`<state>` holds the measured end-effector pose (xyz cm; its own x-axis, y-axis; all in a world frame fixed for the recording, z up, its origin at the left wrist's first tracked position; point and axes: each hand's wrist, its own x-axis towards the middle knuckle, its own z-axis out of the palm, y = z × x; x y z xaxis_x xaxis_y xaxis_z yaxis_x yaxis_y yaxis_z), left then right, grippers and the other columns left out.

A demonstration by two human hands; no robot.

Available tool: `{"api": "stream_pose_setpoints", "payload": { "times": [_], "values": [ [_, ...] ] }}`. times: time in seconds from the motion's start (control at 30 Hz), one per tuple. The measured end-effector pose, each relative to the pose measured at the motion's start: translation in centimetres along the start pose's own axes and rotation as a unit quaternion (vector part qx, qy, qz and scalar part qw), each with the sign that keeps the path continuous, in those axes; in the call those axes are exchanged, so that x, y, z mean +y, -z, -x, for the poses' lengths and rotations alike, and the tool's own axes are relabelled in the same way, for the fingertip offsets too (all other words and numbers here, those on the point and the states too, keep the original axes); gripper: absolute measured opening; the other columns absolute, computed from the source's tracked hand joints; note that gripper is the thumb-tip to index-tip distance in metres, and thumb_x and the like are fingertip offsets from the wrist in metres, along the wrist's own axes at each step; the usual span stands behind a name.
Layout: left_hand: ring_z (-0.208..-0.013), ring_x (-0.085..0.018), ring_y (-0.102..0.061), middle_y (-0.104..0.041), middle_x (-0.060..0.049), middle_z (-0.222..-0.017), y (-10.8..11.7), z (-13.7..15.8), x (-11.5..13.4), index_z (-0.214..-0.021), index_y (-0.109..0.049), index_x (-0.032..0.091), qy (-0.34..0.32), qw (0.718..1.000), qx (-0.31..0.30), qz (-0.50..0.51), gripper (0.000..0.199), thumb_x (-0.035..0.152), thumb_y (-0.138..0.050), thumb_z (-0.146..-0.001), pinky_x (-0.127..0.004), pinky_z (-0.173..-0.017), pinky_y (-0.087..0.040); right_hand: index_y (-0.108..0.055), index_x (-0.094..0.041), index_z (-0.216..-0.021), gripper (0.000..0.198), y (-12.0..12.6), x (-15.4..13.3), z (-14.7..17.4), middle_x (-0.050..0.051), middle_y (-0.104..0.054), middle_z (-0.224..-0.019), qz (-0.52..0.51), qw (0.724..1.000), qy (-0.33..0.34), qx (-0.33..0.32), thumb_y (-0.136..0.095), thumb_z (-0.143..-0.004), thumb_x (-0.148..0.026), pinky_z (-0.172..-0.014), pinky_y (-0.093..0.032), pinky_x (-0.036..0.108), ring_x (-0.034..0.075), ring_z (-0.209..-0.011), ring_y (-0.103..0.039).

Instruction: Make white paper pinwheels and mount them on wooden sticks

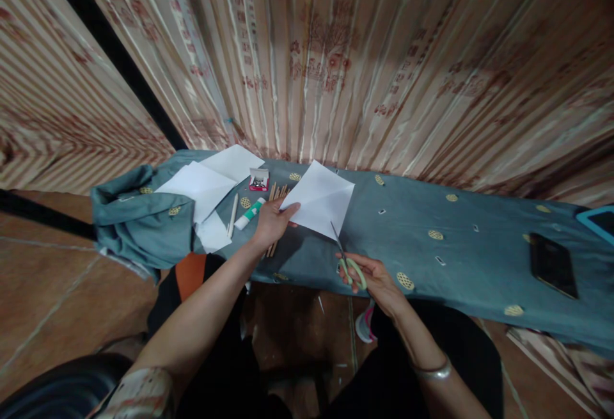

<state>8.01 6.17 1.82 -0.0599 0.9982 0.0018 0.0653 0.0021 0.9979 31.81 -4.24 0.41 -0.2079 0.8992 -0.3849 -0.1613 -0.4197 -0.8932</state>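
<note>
My left hand (274, 219) pinches the left corner of a white sheet of paper (322, 198), thumb on top. The sheet is tilted above the cloth and bears a faint crease. In my right hand (367, 276) is a pair of scissors (354, 272) with pale green handles, fingers through the loops. Its blades point up and to the left, at the sheet's lower right edge; whether they touch the paper I cannot tell. Several thin wooden sticks (272, 247) lie on the cloth, partly hidden under my left hand.
A green and white glue tube (250, 213), a white pen (233, 215) and a small open red box (259, 180) lie left of my hands. More white sheets (201, 189) are farther left. A dark phone (553, 265) rests on the blue-green cloth (412, 214) at right. Behind hangs a patterned curtain (326, 54).
</note>
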Motion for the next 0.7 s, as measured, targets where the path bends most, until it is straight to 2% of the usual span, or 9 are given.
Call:
{"api": "stream_pose_setpoints", "payload": {
  "times": [0.57,0.7],
  "values": [
    [-0.057,-0.015,-0.062,-0.071,-0.003,-0.072,-0.15,0.05,0.01,-0.085,-0.071,0.013,0.006,1.000,0.006,0.002,0.019,0.029,-0.066,-0.075,-0.026,-0.048,-0.055,-0.076,-0.018,-0.099,0.054,-0.14,0.09,-0.11,0.003,-0.066,-0.066,0.028,1.000,0.009,0.006,-0.086,-0.056,-0.048,-0.040,-0.037,0.019,0.012,-0.055,-0.056],
    [-0.053,-0.014,-0.059,-0.066,0.000,-0.063,-0.50,0.26,-0.10,-0.079,-0.071,0.013,0.012,1.000,-0.009,0.010,0.018,0.030,-0.069,-0.072,-0.026,-0.047,-0.055,-0.075,-0.017,-0.099,0.056,-0.15,0.08,-0.17,0.005,-0.068,-0.069,0.019,1.000,0.008,0.008,-0.086,-0.055,-0.050,-0.044,-0.041,0.021,0.013,-0.058,-0.057]
  ]
}}
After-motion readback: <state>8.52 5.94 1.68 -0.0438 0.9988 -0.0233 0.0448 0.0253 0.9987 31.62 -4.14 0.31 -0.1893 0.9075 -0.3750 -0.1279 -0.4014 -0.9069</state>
